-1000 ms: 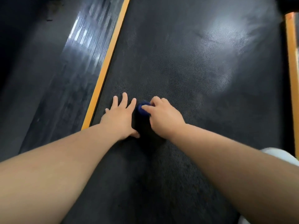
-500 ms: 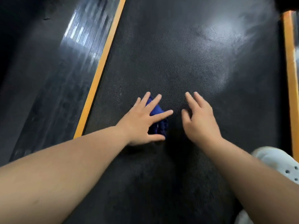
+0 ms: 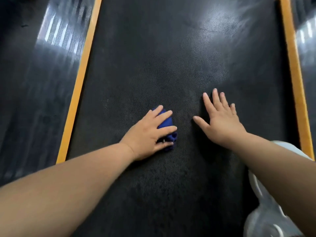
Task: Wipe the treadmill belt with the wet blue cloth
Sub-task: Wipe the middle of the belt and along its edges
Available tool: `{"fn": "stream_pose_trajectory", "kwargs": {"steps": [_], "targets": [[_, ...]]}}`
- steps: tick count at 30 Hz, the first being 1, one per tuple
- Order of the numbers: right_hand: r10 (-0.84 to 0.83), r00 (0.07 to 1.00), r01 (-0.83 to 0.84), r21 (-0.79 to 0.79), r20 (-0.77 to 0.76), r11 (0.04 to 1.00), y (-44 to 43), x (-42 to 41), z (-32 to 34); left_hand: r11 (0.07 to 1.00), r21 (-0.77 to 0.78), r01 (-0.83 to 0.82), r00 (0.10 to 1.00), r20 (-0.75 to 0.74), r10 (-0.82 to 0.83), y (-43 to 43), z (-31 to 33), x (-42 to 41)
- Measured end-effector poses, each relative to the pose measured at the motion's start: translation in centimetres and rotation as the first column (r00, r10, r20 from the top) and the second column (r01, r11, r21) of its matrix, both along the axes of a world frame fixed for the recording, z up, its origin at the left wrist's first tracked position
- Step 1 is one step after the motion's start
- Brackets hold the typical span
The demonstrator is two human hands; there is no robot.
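Left hand [image 3: 150,132] presses the blue cloth [image 3: 166,123] flat-fingered (grip wide, not curled) on the belt [image 3: 153,57], centre-left of frame; right hand [image 3: 220,120] splayed, empty. That uncurled hold may skid off the wet cloth.

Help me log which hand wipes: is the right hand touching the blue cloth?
Apart. The head view shows bare belt between the right hand and the blue cloth, which lies under the left hand.
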State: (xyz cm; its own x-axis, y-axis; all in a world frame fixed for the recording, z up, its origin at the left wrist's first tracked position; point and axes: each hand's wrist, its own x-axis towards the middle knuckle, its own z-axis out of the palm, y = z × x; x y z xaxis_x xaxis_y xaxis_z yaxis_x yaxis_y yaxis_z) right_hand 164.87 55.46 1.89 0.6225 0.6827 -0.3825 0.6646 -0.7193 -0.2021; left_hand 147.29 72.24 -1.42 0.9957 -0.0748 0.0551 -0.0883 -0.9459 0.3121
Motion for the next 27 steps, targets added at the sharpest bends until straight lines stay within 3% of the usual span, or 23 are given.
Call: {"fn": "stream_pose_trajectory", "kwargs": {"steps": [2,3,5,7,8,9,10,12,14,15,16,18,20,21,22,25,27], "targets": [[-0.003,1.0,0.002,-0.038,-0.027,0.999,0.0,0.0,0.0,0.991,0.1,0.094,0.995,0.009,-0.095,2.4,-0.1,0.8],[0.001,0.999,-0.003,-0.044,-0.05,0.999,0.2,0.0,0.0,0.992,0.129,0.019,1.0,0.022,-0.022,3.5,0.2,1.9],[-0.007,0.995,0.004,-0.035,-0.098,0.999,0.1,0.1,0.1,0.932,0.108,-0.346,0.938,0.007,0.348,5.4,0.9,4.6],[-0.011,0.992,0.01,-0.006,-0.123,1.0,-0.2,0.5,0.1,0.725,0.064,-0.685,0.721,-0.084,0.688,5.5,1.6,6.5],[-0.01,0.993,0.011,0.003,-0.117,1.0,-0.4,0.6,0.0,0.67,0.048,-0.741,0.663,-0.106,0.741,4.4,1.8,6.6],[-0.008,0.995,0.009,0.009,-0.099,1.0,-0.5,0.6,-0.1,0.687,0.028,-0.726,0.682,-0.096,0.725,2.9,1.6,6.1],[-0.008,0.997,0.009,0.011,-0.08,1.0,-0.5,0.5,-0.2,0.768,0.005,-0.64,0.767,-0.051,0.64,1.1,1.2,5.1],[-0.018,0.998,0.019,0.009,-0.059,1.0,-0.2,0.1,-0.4,0.954,-0.006,-0.3,0.954,0.021,0.3,-1.9,0.5,1.9],[-0.02,0.999,0.02,0.006,-0.048,1.0,0.0,-0.2,-0.4,0.998,0.065,0.006,1.0,-0.013,-0.005,-1.4,0.5,0.2],[-0.017,0.999,0.018,0.005,-0.043,1.0,0.0,-0.2,-0.4,0.994,0.094,0.055,0.998,-0.009,-0.055,0.0,0.4,0.7],[-0.016,0.999,0.016,0.004,-0.041,1.0,0.0,-0.2,-0.5,0.995,0.098,0.007,1.0,0.01,-0.008,1.3,0.7,1.7],[-0.019,0.999,0.019,0.006,-0.044,1.0,-0.2,-0.2,-0.6,0.936,0.044,-0.35,0.936,-0.029,0.351,3.7,1.4,4.6],[-0.022,0.999,0.023,0.01,-0.048,1.0,-0.4,-0.1,-0.9,0.719,-0.014,-0.695,0.715,-0.12,0.688,5.3,1.4,6.1],[-0.019,0.999,0.019,0.012,-0.047,1.0,-0.4,-0.1,-1.1,0.666,-0.002,-0.746,0.662,-0.124,0.74,5.5,1.4,5.6],[-0.016,0.999,0.017,0.013,-0.048,1.0,-0.4,-0.1,-1.2,0.689,0.019,-0.724,0.685,-0.096,0.722,5.2,1.2,4.4],[-0.023,0.999,0.023,-0.007,-0.049,1.0,-0.3,-0.2,-1.2,0.901,0.072,-0.428,0.903,-0.008,0.429,3.5,0.8,-2.2],[-0.038,0.999,0.038,-0.025,-0.019,0.999,-0.2,-0.5,-1.1,0.949,0.152,-0.277,0.956,-0.052,0.287,4.2,1.0,-5.4]]}}
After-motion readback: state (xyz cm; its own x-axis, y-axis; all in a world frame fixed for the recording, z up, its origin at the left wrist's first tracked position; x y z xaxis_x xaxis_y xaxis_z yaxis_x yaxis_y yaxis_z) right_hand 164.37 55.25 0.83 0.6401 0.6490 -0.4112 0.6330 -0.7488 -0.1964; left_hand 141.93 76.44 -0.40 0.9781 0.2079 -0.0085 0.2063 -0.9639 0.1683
